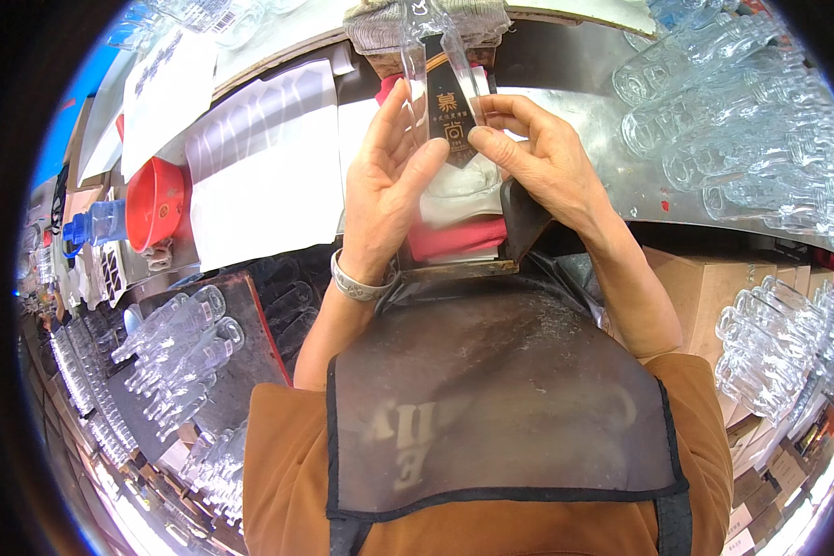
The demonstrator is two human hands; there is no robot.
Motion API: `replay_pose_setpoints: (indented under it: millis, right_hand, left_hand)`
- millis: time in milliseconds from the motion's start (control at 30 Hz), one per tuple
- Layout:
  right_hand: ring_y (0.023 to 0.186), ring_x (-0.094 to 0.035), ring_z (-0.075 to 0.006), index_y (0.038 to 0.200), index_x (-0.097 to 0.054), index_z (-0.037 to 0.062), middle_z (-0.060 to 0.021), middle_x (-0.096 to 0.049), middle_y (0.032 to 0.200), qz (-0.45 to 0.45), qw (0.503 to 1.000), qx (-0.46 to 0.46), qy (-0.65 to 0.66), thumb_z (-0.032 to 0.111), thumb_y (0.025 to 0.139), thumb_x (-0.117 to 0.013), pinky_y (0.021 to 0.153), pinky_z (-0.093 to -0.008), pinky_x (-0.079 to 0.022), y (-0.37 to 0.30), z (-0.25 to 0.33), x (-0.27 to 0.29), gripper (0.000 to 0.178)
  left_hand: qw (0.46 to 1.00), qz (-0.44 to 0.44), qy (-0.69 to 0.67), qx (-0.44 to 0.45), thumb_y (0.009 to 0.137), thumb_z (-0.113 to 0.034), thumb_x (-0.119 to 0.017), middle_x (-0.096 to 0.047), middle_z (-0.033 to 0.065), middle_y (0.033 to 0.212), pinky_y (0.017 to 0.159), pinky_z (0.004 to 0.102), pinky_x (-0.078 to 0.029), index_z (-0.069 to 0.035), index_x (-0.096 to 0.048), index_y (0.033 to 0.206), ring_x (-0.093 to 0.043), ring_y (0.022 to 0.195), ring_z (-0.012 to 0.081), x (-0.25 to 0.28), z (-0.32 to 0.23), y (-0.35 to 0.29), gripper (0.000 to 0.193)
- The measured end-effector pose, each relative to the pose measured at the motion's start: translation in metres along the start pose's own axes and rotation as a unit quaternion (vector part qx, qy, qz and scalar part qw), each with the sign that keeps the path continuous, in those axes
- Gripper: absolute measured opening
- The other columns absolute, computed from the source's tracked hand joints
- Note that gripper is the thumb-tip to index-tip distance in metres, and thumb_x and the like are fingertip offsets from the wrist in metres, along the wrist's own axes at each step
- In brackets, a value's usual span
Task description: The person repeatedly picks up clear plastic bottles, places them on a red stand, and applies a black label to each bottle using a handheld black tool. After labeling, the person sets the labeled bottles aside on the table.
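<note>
A clear glass bottle (463,179) lies between my hands, its neck pointing away from me. On its upper face is a black pointed decal (450,104) with gold characters. My left hand (380,195) is curved around the bottle's left side, its thumb against the glass. From the right, my right hand (549,165) grips it, with the thumb on the decal's edge and the fingers along the far side. Beneath the bottle is a small wooden stand (463,270) padded with red cloth (456,239) and a white layer. A folded greyish cloth (371,35) sits at its far end.
Rows of clear bottles (732,120) lie on the metal bench at right. Left are a sheet with decals (269,157), a red bowl (154,206) and a blue-capped plastic bottle (102,226). More bottles (181,347) lie on a lower board, and others top a cardboard box (690,292).
</note>
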State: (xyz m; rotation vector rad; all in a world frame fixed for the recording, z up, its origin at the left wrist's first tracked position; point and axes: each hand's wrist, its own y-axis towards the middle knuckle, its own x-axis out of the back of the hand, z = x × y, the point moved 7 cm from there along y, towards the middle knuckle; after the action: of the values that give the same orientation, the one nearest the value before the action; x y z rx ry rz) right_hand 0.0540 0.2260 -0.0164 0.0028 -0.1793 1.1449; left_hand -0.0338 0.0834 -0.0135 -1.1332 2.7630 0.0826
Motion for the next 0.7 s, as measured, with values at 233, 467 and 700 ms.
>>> replay_pose_setpoints:
  millis: [233, 467, 700]
  right_hand:
    - [0.091, -0.066, -0.0186, 0.120, -0.062, -0.0035, -0.0160, -0.072, 0.105, 0.016, 0.995, -0.042, 0.086, 0.038, 0.096, -0.065, 0.082, -0.0301, -0.050, 0.008, -0.017, 0.012, 0.049]
    - [0.079, -0.064, -0.0146, 0.113, -0.060, -0.0006, -0.0098, -0.068, 0.099, -0.174, 0.930, -0.065, 0.317, 0.029, 0.101, -0.057, 0.067, -0.0283, -0.053, 0.033, -0.052, 0.069, 0.032]
    - [0.092, -0.068, -0.0218, 0.116, -0.067, 0.0032, -0.0118, -0.070, 0.104, 0.009, 0.908, 0.313, -0.279, 0.009, 0.089, -0.066, 0.082, -0.0314, -0.053, 0.049, 0.107, 0.019, 0.028]
  left_hand:
    - [1.000, -0.011, -0.005, 0.000, 0.094, -0.004, -0.065, -0.041, 0.0248, 0.150, 0.112, 0.0404, -0.041, 0.006, -0.028, 0.152, -0.044, 0.138, 0.0325, 0.000, 0.001, 0.000, 0.070]
    - [0.999, -0.027, 0.013, -0.028, 0.092, -0.005, -0.067, -0.042, 0.0245, 0.150, 0.111, 0.0399, -0.041, 0.004, -0.028, 0.153, -0.046, 0.137, 0.0318, -0.003, -0.002, 0.001, 0.072]
    - [0.995, -0.064, 0.052, -0.048, 0.090, -0.008, -0.068, -0.055, 0.0206, 0.140, 0.106, 0.0352, -0.045, 0.005, -0.034, 0.150, -0.056, 0.127, 0.0235, -0.002, -0.003, -0.002, 0.070]
